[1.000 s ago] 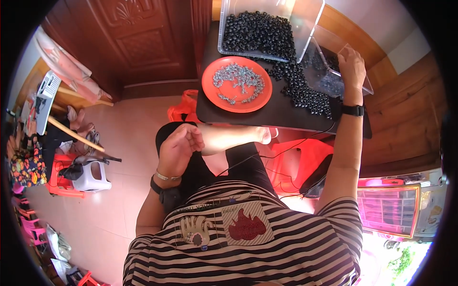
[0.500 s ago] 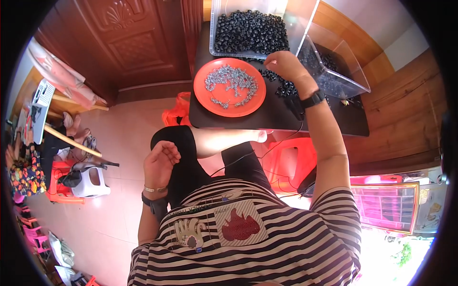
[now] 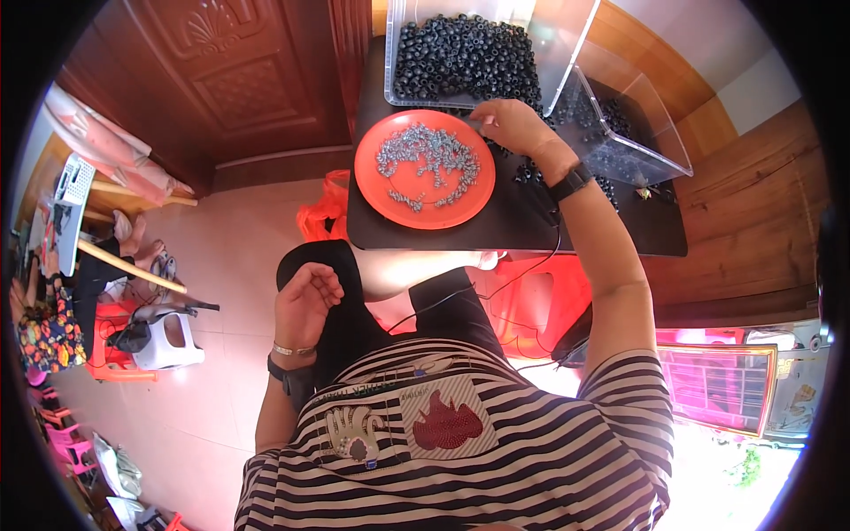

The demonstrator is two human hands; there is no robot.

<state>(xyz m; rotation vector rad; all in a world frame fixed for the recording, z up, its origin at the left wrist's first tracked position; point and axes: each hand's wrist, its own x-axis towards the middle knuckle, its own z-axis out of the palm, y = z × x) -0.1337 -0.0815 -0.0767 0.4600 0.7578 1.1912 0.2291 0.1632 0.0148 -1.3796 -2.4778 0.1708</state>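
Observation:
My right hand (image 3: pixel 515 129) is over the right rim of an orange-red plate (image 3: pixel 387 201), between it and a clear bin. Its fingers are bent together at the tips; anything pinched there is too small to make out. Small silvery metal pieces, apparently screws (image 3: pixel 456 164), lie scattered on the plate. Black ring-like parts (image 3: pixel 469 62) fill much of the clear plastic bin (image 3: pixel 390 53) behind the plate, and more lie loose beside my right wrist. Above my left thigh my left hand (image 3: pixel 303 308) is turned up with fingers curled in. Whatever it holds is hidden.
A second clear bin (image 3: pixel 668 157) with black parts stands right on the dark table (image 3: pixel 425 239). A cable (image 3: pixel 531 265) runs from the table to my lap. Red stool (image 3: pixel 553 296) and red bag (image 3: pixel 328 212) are below. Another person (image 3: pixel 53 327) sits far left.
My right hand has moved left, from the loose black parts toward the plate's right rim. The left hand has shifted slightly right, still curled. The plate appears slightly lower in view.

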